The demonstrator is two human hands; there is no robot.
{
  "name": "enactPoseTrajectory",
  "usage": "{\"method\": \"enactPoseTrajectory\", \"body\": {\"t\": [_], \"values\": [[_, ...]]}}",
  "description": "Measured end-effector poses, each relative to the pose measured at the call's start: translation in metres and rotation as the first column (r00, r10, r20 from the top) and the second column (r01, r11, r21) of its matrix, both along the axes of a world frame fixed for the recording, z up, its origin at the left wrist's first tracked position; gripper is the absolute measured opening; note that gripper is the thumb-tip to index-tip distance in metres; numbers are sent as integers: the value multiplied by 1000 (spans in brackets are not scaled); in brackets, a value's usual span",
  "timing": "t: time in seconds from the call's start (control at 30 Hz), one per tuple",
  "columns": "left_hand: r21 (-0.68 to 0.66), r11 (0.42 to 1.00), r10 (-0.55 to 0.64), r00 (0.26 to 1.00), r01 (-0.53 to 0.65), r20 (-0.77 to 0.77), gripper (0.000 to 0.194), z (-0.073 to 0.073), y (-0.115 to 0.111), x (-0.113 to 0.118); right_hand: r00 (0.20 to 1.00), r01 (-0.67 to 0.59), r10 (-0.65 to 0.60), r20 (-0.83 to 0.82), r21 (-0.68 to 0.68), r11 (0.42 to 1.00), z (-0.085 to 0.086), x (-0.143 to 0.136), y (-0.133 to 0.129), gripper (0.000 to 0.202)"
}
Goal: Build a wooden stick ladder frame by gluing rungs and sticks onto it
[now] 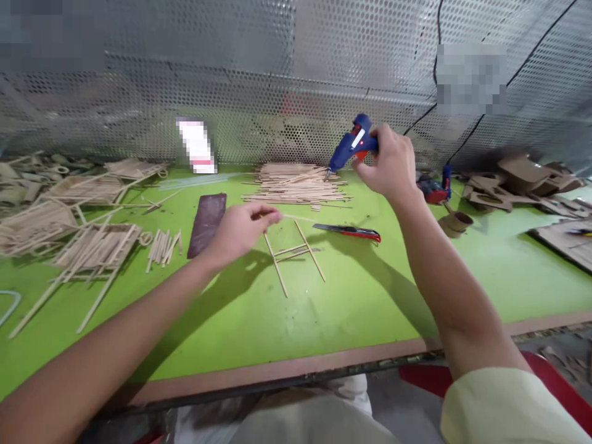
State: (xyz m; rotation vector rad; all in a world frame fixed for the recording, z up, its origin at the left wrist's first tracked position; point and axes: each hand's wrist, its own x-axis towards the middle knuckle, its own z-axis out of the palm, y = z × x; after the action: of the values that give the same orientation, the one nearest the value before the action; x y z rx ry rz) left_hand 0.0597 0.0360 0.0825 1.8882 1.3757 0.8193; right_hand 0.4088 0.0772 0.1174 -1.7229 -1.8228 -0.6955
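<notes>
Frame: H-shaped pale wooden stick frame (pixel 291 250), mid-surface on the green table (pixel 370 314); bridged mid-length, far ends unjoined.
Left hand (pixel 240 228): pinching a thin pale wooden stick (pixel 300 217) beside those ends.
Right hand (pixel 391 161): wrapped around a blue plastic glue gun (pixel 345 151).
Cup: brown cylindrical cup (pixel 456 227), right, nearer the far edge; contents indistinct.

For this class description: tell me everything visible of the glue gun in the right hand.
The glue gun has a blue, plastic-looking body, a pale label, an orange-red trigger and a narrow nozzle. The right hand grips its handle, holding it up and tilted, nozzle pointing down-left in the picture. Glue at the tip: too small to tell.
</notes>
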Motion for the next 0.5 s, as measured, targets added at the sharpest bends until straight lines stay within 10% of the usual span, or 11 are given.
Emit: {"method": "enactPoseTrajectory", "body": {"t": [0.17, 0.5], "values": [[73, 996, 36, 994, -43, 99, 23, 15, 31, 34, 991, -4, 5, -135, 6, 1000, 10, -15, 4, 36], [-16, 983, -182, 952, 184, -245, 22, -50, 51, 60, 991, 35, -49, -121, -114, 993, 6, -10, 2, 32]]}}
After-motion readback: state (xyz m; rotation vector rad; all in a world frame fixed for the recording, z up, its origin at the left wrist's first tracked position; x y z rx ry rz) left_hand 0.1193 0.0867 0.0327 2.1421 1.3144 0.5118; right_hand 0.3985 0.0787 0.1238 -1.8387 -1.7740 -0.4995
